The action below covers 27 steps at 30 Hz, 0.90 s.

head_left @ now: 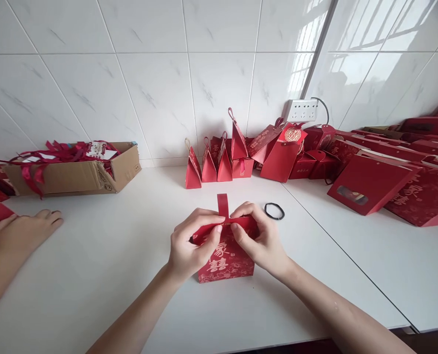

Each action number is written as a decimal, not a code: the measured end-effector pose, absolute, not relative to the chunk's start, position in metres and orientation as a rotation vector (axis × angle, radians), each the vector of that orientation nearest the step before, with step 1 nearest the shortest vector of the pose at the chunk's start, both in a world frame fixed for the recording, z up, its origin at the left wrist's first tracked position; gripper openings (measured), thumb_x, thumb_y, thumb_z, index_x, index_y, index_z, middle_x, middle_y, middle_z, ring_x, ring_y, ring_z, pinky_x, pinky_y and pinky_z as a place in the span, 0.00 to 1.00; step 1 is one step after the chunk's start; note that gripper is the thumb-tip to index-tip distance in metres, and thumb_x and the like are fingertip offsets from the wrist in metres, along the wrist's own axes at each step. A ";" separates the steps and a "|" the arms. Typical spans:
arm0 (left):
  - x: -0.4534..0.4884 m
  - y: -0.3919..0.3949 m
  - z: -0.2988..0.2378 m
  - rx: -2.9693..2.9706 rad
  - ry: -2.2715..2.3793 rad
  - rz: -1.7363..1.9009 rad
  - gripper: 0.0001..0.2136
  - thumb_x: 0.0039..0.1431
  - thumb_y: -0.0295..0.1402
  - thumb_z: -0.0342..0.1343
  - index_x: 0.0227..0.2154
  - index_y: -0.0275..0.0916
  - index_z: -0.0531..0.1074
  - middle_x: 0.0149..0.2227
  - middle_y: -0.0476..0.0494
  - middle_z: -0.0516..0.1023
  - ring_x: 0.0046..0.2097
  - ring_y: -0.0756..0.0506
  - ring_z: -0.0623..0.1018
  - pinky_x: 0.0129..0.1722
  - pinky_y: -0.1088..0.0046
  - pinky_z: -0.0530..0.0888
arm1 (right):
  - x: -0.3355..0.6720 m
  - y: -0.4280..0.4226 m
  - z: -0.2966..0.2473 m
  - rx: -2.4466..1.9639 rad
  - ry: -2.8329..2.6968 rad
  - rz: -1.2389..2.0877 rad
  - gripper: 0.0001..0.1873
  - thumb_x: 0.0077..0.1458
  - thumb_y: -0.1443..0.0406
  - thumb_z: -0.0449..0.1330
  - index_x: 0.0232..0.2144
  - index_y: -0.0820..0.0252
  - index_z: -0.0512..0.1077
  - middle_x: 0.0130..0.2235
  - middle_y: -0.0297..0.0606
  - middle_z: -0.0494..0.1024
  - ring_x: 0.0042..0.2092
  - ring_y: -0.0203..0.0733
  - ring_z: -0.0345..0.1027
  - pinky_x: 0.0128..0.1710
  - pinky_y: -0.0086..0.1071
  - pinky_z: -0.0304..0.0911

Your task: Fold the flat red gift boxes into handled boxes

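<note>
A red gift box [228, 265] with pale printed characters and flowers stands upright on the white table in front of me. A red ribbon strip [222, 205] sticks up from the middle of its top edge. My left hand [195, 241] pinches the top edge left of the ribbon, thumb in front and fingers behind. On the other side of the ribbon, my right hand [258, 238] pinches the same edge in a like way. Both sets of fingertips nearly meet at the ribbon's base. The inside of the box is hidden.
At left lies another person's hand [25, 231] on a red item. Behind it sits a cardboard box [67, 177] of ribbons. Small red boxes [194, 174] line the wall; larger red gift bags [374, 182] lie right. A black ring-shaped band [274, 211] rests near my right hand.
</note>
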State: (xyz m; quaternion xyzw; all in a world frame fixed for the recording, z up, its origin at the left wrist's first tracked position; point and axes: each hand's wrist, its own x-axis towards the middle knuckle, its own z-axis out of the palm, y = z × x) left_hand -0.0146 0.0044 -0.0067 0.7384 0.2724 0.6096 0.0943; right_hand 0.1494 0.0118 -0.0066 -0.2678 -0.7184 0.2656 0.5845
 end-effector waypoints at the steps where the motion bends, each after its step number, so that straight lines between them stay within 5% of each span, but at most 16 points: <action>1: -0.014 0.004 -0.006 2.185 0.818 1.808 0.08 0.57 0.21 0.57 0.36 0.40 0.76 0.34 0.48 0.80 0.35 0.50 0.80 0.34 0.78 0.77 | 0.149 0.012 -0.007 -0.627 -1.677 0.614 0.05 0.56 0.71 0.56 0.33 0.56 0.68 0.31 0.32 0.73 0.31 0.35 0.67 0.31 0.29 0.65; 27: -0.011 0.002 -0.005 2.141 0.816 1.801 0.06 0.58 0.23 0.56 0.35 0.40 0.75 0.32 0.47 0.78 0.32 0.50 0.78 0.29 0.77 0.75 | 0.148 0.011 -0.005 -0.632 -1.660 0.663 0.03 0.57 0.67 0.57 0.31 0.55 0.66 0.29 0.32 0.73 0.29 0.35 0.67 0.28 0.30 0.65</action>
